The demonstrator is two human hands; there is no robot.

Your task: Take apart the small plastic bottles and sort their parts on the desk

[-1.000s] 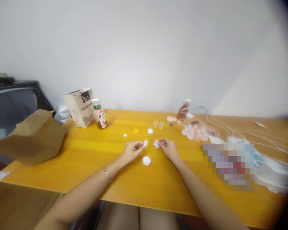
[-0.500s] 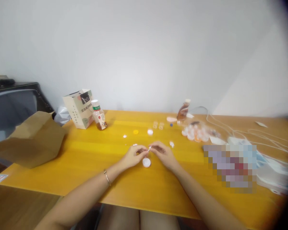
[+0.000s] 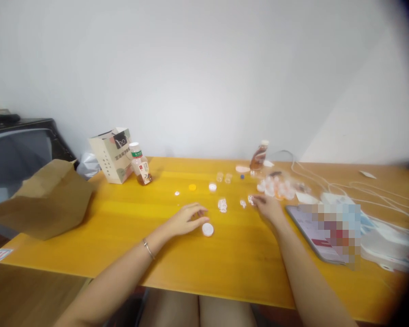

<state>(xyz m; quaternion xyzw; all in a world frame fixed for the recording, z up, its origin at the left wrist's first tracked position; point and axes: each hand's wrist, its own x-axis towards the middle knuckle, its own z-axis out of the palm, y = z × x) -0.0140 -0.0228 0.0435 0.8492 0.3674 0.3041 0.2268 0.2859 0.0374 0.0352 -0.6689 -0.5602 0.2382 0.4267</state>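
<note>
My left hand (image 3: 190, 219) rests just above the table, fingers apart and holding nothing. Close to its thumb lies a round white lid (image 3: 207, 230). Farther right, my right hand (image 3: 270, 210) pinches a small flat white piece with holes or dark spots (image 3: 251, 200) between thumb and fingertips. Beside that, to the left, is another little spotted white piece (image 3: 243, 204). A larger group of similar spotted white pieces (image 3: 222, 205) lies between my hands. Blur hides their exact kind.
Behind stand a carton bag (image 3: 114, 156), a labelled bottle (image 3: 140, 164) and a brown drink bottle (image 3: 259, 155). A yellow cap (image 3: 192, 187), white cap (image 3: 212, 186), blue cap (image 3: 242, 176) and small clear cups (image 3: 224, 177) dot the table. A tablet (image 3: 313, 240) and cables lie right.
My hands have parted: the right has moved away to the right and now pinches a spotted white piece. The left stays near the lid, its fingers opened. Spotted pieces between them are uncovered.
</note>
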